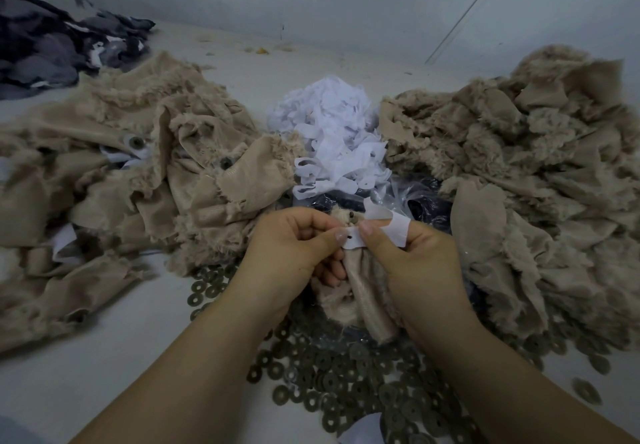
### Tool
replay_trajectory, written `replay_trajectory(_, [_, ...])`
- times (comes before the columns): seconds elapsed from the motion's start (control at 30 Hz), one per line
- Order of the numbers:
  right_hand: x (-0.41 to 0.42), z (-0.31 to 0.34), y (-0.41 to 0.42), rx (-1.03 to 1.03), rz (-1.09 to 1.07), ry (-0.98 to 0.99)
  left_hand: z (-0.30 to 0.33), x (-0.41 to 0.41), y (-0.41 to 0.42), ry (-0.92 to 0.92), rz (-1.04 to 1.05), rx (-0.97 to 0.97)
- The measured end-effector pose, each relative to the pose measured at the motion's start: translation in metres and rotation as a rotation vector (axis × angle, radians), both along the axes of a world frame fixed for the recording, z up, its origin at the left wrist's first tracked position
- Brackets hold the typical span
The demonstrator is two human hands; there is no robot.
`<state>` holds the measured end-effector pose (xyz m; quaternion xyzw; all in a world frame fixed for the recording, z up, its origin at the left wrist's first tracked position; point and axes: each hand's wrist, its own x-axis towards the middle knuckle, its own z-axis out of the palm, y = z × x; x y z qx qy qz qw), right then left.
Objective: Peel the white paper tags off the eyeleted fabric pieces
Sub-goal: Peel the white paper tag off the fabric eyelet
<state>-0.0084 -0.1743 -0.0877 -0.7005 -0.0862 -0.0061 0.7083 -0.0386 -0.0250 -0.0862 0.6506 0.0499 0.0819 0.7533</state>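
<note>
White tag (381,230) pinched by both hands w/ fabric piece (360,291)

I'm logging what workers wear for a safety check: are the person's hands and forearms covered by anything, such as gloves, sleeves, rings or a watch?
Nothing covers them. The left hand and the right hand are bare, without gloves, and both forearms show no sleeves. No ring, watch or bracelet shows. The fingernails are short and unpainted.

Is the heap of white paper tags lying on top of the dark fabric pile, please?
No, the white paper tags are heaped between the two tan fabric piles, well apart from the dark fabric.
</note>
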Motion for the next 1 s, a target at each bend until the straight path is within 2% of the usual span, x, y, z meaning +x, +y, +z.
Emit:
replay_trajectory(0.17, [0.001, -0.002, 0.0, -0.029, -0.01, -0.027, -0.001, 0.0, -0.005, 0.004, 0.052, 0.137])
replay_trajectory(0.37, [0.001, -0.004, 0.0, -0.054, -0.008, -0.012, -0.002, 0.002, -0.01, -0.043, 0.203, 0.517])
replay_trajectory(0.7, [0.0, -0.004, 0.0, 0.01, 0.025, 0.026, -0.003, 0.0, -0.011, -0.073, 0.251, 0.576])
replay_trajectory(0.9, [0.002, -0.005, 0.0, 0.043, 0.007, 0.073, 0.0, -0.002, -0.014, -0.207, 0.277, 0.803])
replay_trajectory(1.0, [0.003, -0.005, -0.001, 0.037, 0.009, 0.068, 0.0, 0.0, -0.011, -0.164, 0.279, 0.72])
